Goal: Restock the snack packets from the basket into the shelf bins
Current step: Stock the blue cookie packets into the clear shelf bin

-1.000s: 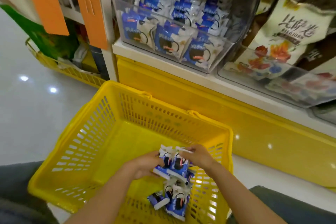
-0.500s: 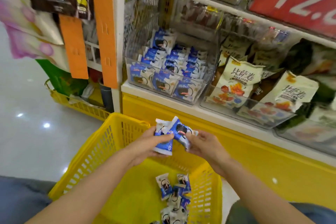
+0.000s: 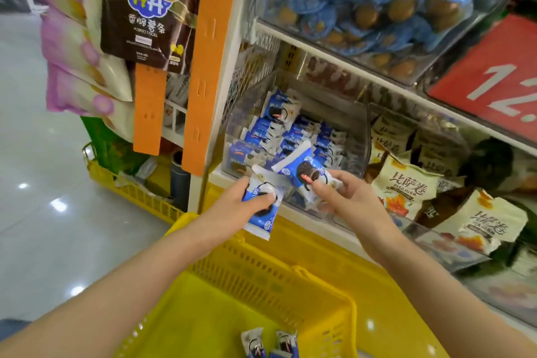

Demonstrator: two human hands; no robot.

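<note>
Just short of the bin (image 3: 360,131) front, both hands are higher than half a second ago: left hand (image 3: 229,208) grips one packet (image 3: 263,219), right hand (image 3: 348,200) pinches another packet (image 3: 305,173), up from the basket (image 3: 255,267). Drop-in looks close, I'd guess. Below the hands, leftover packets (image 3: 270,343) get cut off by the frame edge. Right hand might hold two, can't tell.

Two blue-white snack packets (image 3: 300,170) tilted before clear shelf bin (image 3: 356,128), spare packets (image 3: 255,343) lying in yellow basket (image 3: 261,276)

Red price sign (image 3: 491,78) upper right; orange strip (image 3: 213,61) beside dark hanging bag (image 3: 145,17).
</note>
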